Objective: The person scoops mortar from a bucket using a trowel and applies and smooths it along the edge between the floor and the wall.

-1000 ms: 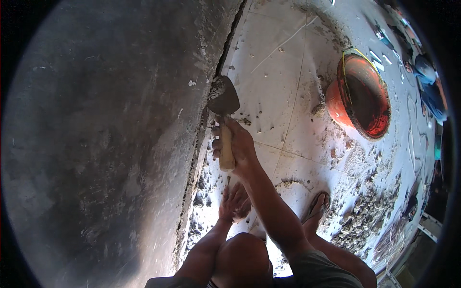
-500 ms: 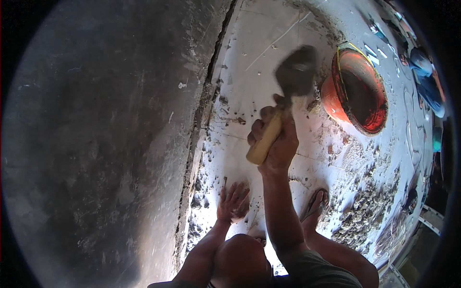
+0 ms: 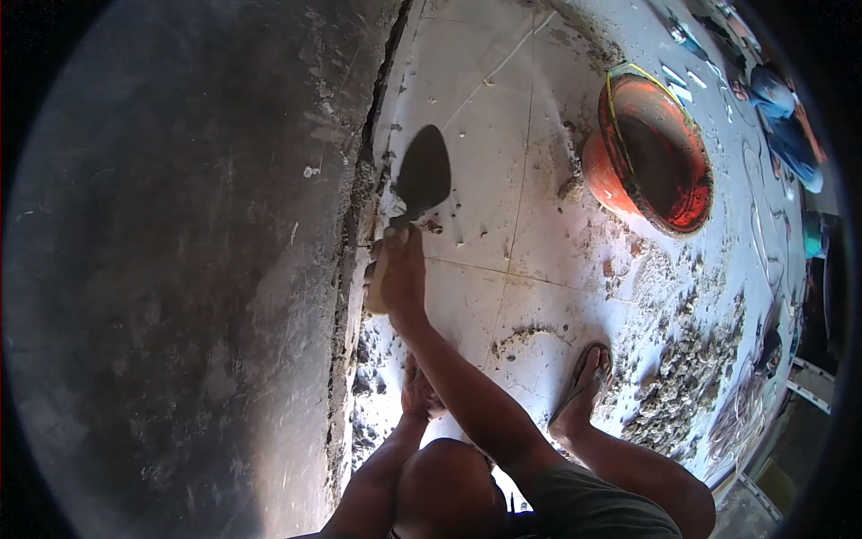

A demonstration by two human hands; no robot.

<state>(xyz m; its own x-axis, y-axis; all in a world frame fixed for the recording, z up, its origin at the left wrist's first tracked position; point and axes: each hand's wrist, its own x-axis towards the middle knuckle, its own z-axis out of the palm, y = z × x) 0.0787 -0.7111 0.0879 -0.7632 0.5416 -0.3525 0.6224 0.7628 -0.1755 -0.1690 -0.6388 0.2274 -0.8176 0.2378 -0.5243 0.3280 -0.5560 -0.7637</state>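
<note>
My right hand (image 3: 404, 274) is closed round the pale handle of a trowel (image 3: 425, 171). The dark, broad blade points away from me, beside the gap at the foot of the grey wall (image 3: 180, 225). My left hand (image 3: 420, 393) is low down near the same edge, behind my right forearm, which hides part of it. The fingers that show there are stretched out and hold nothing. To the right stands an orange-red bucket (image 3: 611, 175), tilted toward the right in view, with grey mortar (image 3: 660, 162) inside and smeared round its rim.
Crumbled mortar (image 3: 682, 386) lies heaped on the pale tiled floor (image 3: 476, 296) at right. My sandalled foot (image 3: 584, 386) is planted between it and my arm. Another person (image 3: 786, 126) sits at the far right, near loose cables (image 3: 759, 216) and small items.
My right hand has swung the trowel left, from near the bucket to the wall's foot. My left hand stays low and is now partly covered by my right forearm. The view has shifted slightly.
</note>
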